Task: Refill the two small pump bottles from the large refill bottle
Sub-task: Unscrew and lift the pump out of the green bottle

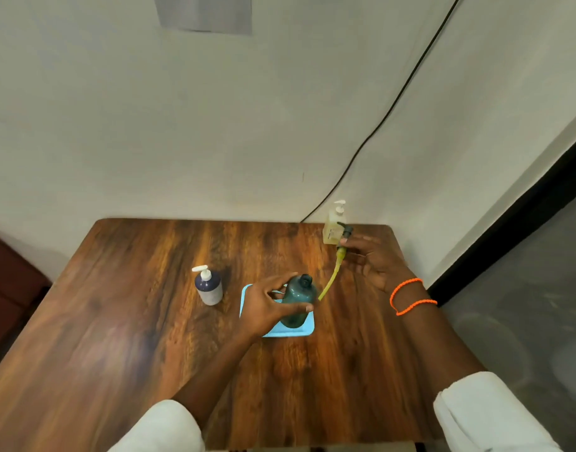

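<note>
Near edge: two white sleeves (162, 429), forearms reaching in over the wood counter (117, 337). Mid counter: blue tray (308, 329) with the dark green bottle (296, 303) standing upright on it, neck open, no pump fitted. Left hand (267, 308) wraps the bottle body, thumb across the near side, fingers round the far side, holding it steady. Just right of it, right hand (374, 262) pinches the removed pump head (345, 233) by its collar; the yellow-coated dip tube (329, 282) hangs down-left, tip right beside the bottle shoulder, apparently clear of the neck. Orange cord bracelet (410, 296) on the right wrist. Left of the tray, well apart: small dark pump bottle (209, 287), white pump still on. Far right corner, against the wall: pale yellow pump bottle (335, 225), pump on, directly behind the raised pump head. Black cable (394, 102) runs up the wall. Risks, my read: the tube looks wet, so it could drip on the counter outside the tray if swung right. Setting the pump down could smear liquid. The right hand is close to the yellow bottle and could knock it near the counter edge. The open green bottle could spill if the left grip tilts it.
</note>
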